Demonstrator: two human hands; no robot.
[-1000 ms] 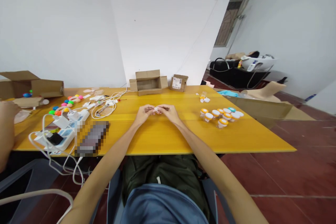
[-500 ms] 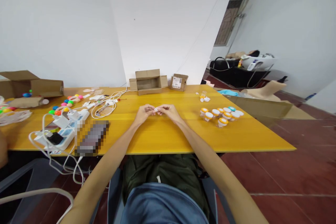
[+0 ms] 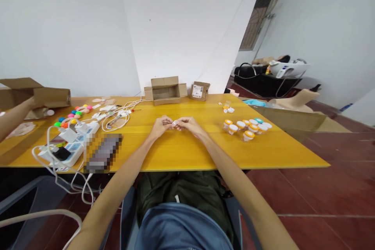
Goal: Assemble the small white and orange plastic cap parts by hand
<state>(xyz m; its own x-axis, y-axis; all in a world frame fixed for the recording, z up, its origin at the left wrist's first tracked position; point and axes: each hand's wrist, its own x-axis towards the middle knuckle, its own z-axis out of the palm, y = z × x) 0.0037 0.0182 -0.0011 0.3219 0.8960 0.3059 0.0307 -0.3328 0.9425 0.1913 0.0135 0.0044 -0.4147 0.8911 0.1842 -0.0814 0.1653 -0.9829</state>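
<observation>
Over the middle of the yellow table (image 3: 181,156), my left hand (image 3: 162,125) and my right hand (image 3: 188,124) meet around a small whitish clear object (image 3: 174,124). Fingertips of both hands pinch it from either side; its exact shape is too small to tell. To the right of my hands stands a group of small clear jars with orange, white and teal lids (image 3: 249,135). Behind that group lie a few more small lids and a clear piece (image 3: 231,110).
An open cardboard box (image 3: 166,93) and a smaller box (image 3: 200,91) stand by the wall. On the left are cables, a power strip (image 3: 72,154), a blurred phone (image 3: 104,153), colourful balls (image 3: 77,114) and another open box (image 3: 52,97), with another person's arm (image 3: 14,116) reaching in.
The other person's arm has come in from the left edge to the open box, and the balls near that edge are no longer visible. My hands have barely moved; the small object looks slightly turned.
</observation>
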